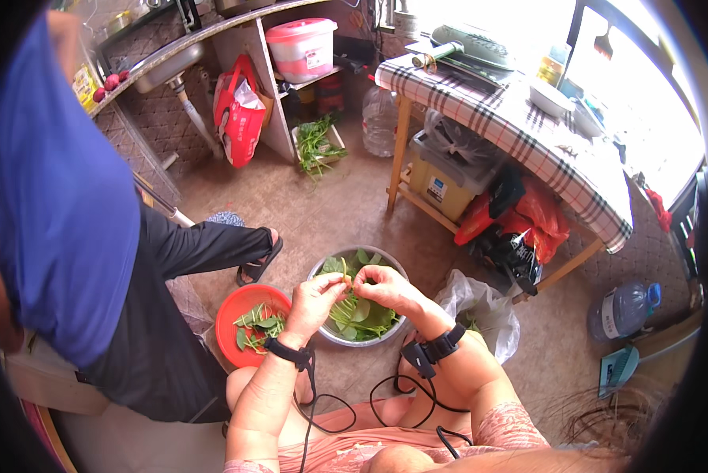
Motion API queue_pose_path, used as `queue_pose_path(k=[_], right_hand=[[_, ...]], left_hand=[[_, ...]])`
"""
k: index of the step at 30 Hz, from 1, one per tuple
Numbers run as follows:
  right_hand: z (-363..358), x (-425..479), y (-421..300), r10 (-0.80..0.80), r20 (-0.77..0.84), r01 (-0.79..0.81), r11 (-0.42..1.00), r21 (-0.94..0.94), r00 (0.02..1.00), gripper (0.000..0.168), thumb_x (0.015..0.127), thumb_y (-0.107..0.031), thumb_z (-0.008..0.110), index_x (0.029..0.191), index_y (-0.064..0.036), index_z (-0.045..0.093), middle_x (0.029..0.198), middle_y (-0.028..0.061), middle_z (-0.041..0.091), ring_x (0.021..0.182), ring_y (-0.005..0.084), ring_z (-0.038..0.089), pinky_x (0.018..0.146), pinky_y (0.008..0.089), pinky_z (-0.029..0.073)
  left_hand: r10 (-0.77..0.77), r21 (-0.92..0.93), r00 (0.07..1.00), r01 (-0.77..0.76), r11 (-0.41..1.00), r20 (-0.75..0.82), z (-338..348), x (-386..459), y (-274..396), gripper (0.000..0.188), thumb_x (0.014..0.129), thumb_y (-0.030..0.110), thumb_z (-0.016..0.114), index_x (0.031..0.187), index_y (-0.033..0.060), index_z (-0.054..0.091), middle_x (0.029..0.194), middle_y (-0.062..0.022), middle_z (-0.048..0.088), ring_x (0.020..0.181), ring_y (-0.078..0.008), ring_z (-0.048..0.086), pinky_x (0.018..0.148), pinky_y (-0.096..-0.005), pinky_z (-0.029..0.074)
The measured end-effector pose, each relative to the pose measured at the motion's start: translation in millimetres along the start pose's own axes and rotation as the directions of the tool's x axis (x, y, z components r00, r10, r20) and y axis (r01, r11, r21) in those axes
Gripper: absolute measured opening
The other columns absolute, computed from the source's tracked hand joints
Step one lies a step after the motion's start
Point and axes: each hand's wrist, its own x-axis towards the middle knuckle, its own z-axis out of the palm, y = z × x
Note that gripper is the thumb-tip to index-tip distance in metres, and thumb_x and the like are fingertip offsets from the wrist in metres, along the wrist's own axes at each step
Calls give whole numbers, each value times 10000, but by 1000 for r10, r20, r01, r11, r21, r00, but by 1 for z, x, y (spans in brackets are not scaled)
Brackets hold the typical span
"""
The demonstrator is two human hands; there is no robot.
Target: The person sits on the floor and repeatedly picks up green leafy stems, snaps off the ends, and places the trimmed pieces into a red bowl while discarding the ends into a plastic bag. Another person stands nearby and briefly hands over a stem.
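Between the thumb and fingers of my left hand [314, 298] a short green stem [344, 269] points upward. My right hand [386, 288] meets it fingertip to fingertip, its thumb and forefinger pinched; whatever is between them is hidden. Both hands are above a grey basin [354, 343] on the floor, full of leafy greens [363, 316] with long stems. Left of it, partly behind my left wrist, stands a red plastic basin [227, 328] holding a smaller amount of leaves and cut stems [259, 322].
A person in a blue top [76, 195] stands close on my left, one sandalled foot [260, 260] near the basins. To the right lies a clear plastic bag [496, 319]. Black cables [336, 399] hang from my wrist straps. Ahead stands a cloth-covered table [478, 112]; more greens [318, 145] sit by the shelf.
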Motion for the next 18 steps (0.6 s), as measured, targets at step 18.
queue_pose_path(k=[18], right_hand=[[-3,-3,-1,12,-138,-67,914,-400,990,168,697,-164,575,805,-39,608,603,92,561,574,166,529,548,309,425]], left_hand=[[141,-294,944,-231,927,-297,-44,-15,61,122,903,52,497,965,17,597,927,-94,634,858,-171,624,748,-281,530]])
